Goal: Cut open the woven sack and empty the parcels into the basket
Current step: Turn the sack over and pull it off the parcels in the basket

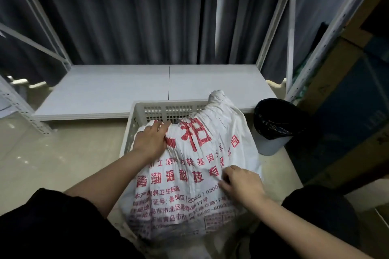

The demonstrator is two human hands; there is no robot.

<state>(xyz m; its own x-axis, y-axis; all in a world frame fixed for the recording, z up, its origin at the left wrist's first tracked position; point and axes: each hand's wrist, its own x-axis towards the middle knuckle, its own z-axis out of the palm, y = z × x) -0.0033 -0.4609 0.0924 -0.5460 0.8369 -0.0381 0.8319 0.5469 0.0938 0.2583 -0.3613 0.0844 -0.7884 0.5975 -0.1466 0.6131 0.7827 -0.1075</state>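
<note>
A white woven sack (195, 178) with red printed characters lies in and over a white perforated plastic basket (168, 109) on the floor in front of me. Its gathered end (219, 96) sticks up at the basket's far right corner. My left hand (151, 141) grips a bunched fold at the sack's upper left. My right hand (242, 183) pinches the fabric at the sack's right side. No parcels and no cutting tool are visible. The sack hides most of the basket's inside.
A low white platform (147, 88) runs behind the basket, before dark curtains. A bin with a black liner (273, 124) stands just right of the basket. White metal shelf frames (273, 33) rise on both sides, and cardboard boxes (347, 94) fill the right.
</note>
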